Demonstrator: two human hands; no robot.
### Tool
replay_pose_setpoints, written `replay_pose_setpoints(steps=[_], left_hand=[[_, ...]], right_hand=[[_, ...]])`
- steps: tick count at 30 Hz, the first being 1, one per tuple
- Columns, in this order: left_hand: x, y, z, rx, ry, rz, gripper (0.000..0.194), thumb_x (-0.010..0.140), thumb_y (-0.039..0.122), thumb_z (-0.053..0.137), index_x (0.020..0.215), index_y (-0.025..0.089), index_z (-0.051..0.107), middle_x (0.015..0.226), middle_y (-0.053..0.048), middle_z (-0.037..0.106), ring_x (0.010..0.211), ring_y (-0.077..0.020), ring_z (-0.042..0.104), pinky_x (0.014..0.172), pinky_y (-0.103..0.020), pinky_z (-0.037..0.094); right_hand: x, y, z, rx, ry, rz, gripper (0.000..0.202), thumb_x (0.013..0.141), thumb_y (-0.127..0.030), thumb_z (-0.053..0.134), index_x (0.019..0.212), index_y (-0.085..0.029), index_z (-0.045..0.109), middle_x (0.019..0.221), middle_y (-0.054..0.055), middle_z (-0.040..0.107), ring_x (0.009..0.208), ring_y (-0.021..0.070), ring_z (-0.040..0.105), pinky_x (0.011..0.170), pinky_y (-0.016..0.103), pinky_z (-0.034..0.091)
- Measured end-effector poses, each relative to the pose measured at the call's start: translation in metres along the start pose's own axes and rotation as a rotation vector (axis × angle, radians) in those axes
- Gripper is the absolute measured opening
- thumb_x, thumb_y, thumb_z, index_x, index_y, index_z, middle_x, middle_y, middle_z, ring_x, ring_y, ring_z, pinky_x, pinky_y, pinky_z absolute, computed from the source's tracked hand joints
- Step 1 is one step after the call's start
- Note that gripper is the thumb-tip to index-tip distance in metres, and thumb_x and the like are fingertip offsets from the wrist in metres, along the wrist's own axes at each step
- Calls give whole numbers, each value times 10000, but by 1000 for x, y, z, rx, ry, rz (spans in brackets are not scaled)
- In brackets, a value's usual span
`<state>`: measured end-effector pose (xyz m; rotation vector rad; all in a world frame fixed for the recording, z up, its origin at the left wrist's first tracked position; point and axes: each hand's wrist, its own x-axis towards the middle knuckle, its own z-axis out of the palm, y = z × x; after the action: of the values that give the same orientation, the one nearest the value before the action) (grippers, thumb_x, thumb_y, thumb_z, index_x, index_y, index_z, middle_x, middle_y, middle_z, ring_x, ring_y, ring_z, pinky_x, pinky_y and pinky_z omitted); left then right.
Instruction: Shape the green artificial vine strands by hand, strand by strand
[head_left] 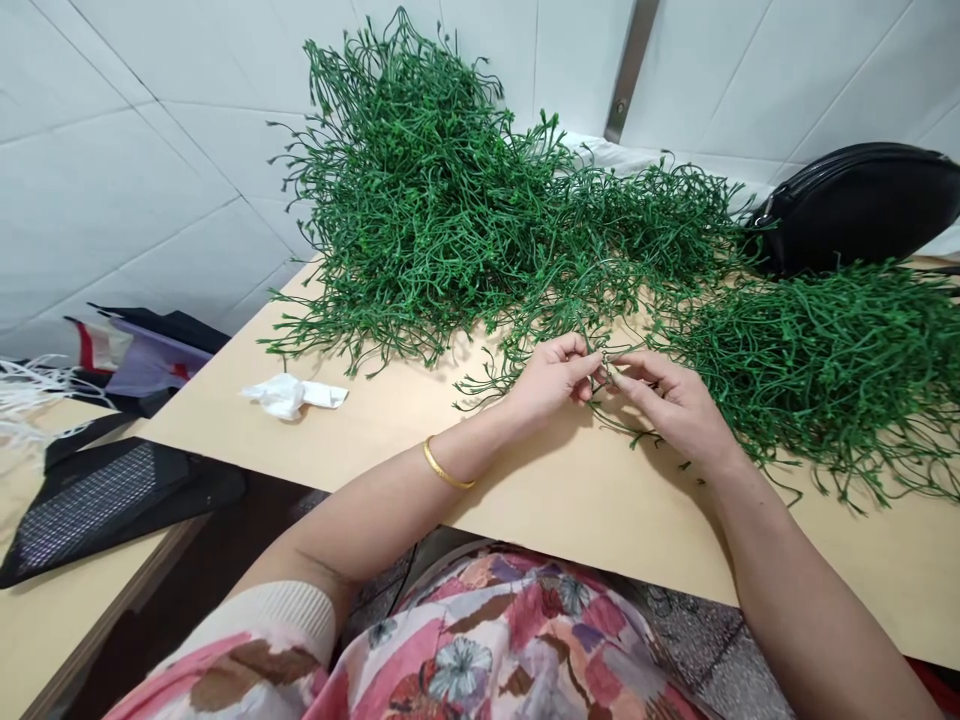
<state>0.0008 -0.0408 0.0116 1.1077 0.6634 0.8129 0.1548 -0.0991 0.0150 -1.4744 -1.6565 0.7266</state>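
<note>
My left hand [556, 378] and my right hand [667, 400] meet over the table, fingertips pinched close together. Between them they grip thin green artificial stems [495, 382], whose ends spread out to the left and below the fingers. The exact spot where the fingertips join is too small to make out. Behind my hands rises a large heap of green artificial stems [435, 200] with small forked tips. A second pile of the same stems [817, 360] lies to the right, close beside my right hand.
On the light wooden table [360, 450] a crumpled white tissue [281, 396] lies at the left. A black bag [862, 205] stands at the back right by the tiled wall [210, 160]. Across a gap to the left, a black mesh pouch [112, 500] rests on another table.
</note>
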Motion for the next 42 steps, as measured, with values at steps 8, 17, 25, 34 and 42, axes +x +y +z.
replay_pose_setpoints(steps=[8, 17, 25, 34, 42], left_hand=[[0, -4, -2, 76, -111, 6, 227, 768, 259, 587, 662, 166, 409, 458, 50, 481, 391, -58, 455, 424, -175, 361], [-4, -2, 6, 104, -43, -11, 146, 758, 187, 580, 685, 155, 458, 508, 41, 513, 420, -56, 467, 456, -187, 389], [-3, -4, 7, 110, 77, 1, 179, 743, 143, 590, 621, 151, 459, 471, 48, 461, 414, -40, 426, 432, -167, 314], [17, -24, 9, 54, 233, -47, 213, 782, 126, 501, 624, 179, 367, 422, 65, 422, 359, -58, 404, 392, -176, 305], [16, -19, 4, 42, 136, -26, 227, 750, 121, 550, 626, 173, 367, 442, 65, 449, 354, -43, 393, 386, -165, 300]], right_hand=[[2, -2, 2, -157, -77, -109, 189, 831, -317, 513, 818, -188, 649, 808, 36, 645, 785, 172, 552, 728, 309, 395], [-3, 3, 12, -537, 57, -175, 208, 869, -239, 386, 743, -185, 543, 711, 52, 583, 729, 190, 463, 714, 338, 312], [-3, -1, 12, -557, 66, -233, 193, 869, -224, 394, 797, -207, 572, 765, 43, 582, 780, 192, 461, 735, 330, 302], [-12, -20, 24, -743, 37, -326, 159, 836, -190, 402, 717, -179, 507, 740, 72, 552, 766, 206, 440, 778, 389, 282], [-12, -27, -3, -73, 160, -101, 150, 867, -302, 422, 792, -220, 522, 739, 22, 555, 669, 147, 491, 622, 282, 372]])
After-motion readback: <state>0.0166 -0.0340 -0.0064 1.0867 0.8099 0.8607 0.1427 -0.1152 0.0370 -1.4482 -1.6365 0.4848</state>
